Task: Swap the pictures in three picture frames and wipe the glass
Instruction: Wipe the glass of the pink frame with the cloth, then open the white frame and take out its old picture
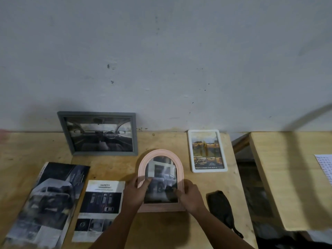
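Observation:
A pink arched picture frame [160, 157] with a car photo lies near the middle of the wooden table [115, 166]. My left hand [135, 192] grips its lower left edge, thumb on the glass. My right hand [190, 195] grips its lower right edge, fingers curled over the rim. A grey frame [98, 115] with a car-interior photo leans on the wall at the back left. A white frame [207, 170] with yellow-truck pictures lies flat to the right. A dark cloth [220, 207] lies right of my right hand.
Two loose car brochure sheets, a large dark sheet [52, 200] and a "SAFETY" sheet [100, 209], lie at the front left. A second wooden table [294, 177] stands at the right across a dark gap, with a printed paper [325, 168] on it. The grey wall [161, 60] rises behind.

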